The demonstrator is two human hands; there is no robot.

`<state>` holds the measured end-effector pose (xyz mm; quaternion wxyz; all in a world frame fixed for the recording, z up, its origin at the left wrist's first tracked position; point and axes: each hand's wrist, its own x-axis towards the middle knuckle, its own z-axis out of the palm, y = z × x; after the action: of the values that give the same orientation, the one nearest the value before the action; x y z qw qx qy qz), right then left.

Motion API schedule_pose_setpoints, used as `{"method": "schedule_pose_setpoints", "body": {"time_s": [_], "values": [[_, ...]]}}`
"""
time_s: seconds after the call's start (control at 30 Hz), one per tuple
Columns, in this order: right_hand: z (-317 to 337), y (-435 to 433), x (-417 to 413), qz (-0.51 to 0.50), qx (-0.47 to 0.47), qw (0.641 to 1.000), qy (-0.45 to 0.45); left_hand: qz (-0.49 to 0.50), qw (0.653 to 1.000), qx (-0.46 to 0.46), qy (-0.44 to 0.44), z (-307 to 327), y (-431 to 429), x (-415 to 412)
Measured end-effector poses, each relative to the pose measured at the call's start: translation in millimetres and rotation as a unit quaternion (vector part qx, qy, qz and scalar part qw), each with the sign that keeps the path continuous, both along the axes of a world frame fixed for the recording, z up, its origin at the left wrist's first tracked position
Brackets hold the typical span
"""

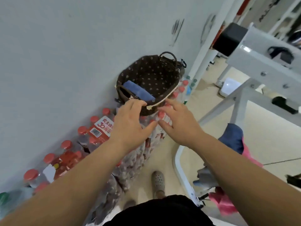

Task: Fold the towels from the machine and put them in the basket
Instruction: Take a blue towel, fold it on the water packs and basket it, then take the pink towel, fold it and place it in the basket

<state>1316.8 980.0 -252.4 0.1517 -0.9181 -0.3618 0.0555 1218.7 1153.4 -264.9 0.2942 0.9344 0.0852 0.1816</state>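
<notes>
Head view: we look down past both bare forearms at a basket set against the wall.
Left hand (pixel 130 121): released, with nothing between the fingers. The fingers are loosely bent at the basket's near rim and the thumb stretches right. We cannot tell whether the fingertips touch the rim.
Right hand (pixel 180 126): released and holding nothing. The fingers are spread and relaxed, just right of the left hand, and hover over red bottle caps beside the basket's near edge.
Basket (pixel 151 70): oval, of dark brown woven wicker, with a loop handle at the near-left end and another at the far end. Its dark brown cloth liner carries small pale flowers and a cream edge turned over the rim. It sits on top of the bottle packs.
Towel (pixel 138 91): blue, folded into a flat oblong, soft in texture. It lies inside the basket along its near-left side.
Water bottles (pixel 96 132): clear plastic with red caps, in shrink-wrapped packs with red labels, stacked along the wall on the left.
Wall (pixel 65 46): smooth and pale grey.
Metal frame (pixel 254 62): white-painted and bolted, on the far right.
Cloths (pixel 231 139): a dark blue and a pink one hang crumpled at the right.
Shoe (pixel 158 178): grey and perforated, on the beige floor.
</notes>
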Motion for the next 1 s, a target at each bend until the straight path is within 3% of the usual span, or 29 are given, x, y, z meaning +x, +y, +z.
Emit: {"method": "schedule_pose_setpoints", "body": {"time_s": [0.1,0.33,0.47,0.67,0.83,1.0], "values": [[-6,-51,-16,-0.063,-0.022,0.998,0.023,-0.065,0.998,0.000,0.018,-5,-33,9],[-45,-167,-39,-0.254,-0.069,0.963,0.056,-0.188,0.967,-0.002,0.173,-24,-123,33],[-56,-227,-43,-0.299,-0.102,0.947,0.061,-0.250,0.940,0.007,0.231,-43,-180,51],[-70,-303,-51,-0.341,-0.124,0.931,0.035,-0.320,0.891,-0.055,0.319,-68,-267,73],[-88,-338,-66,-0.325,-0.119,0.938,0.025,-0.317,0.871,-0.148,0.343,-86,-315,74],[-103,-354,-67,-0.290,-0.114,0.950,-0.007,-0.237,0.908,-0.169,0.302,-110,-336,72]]}}
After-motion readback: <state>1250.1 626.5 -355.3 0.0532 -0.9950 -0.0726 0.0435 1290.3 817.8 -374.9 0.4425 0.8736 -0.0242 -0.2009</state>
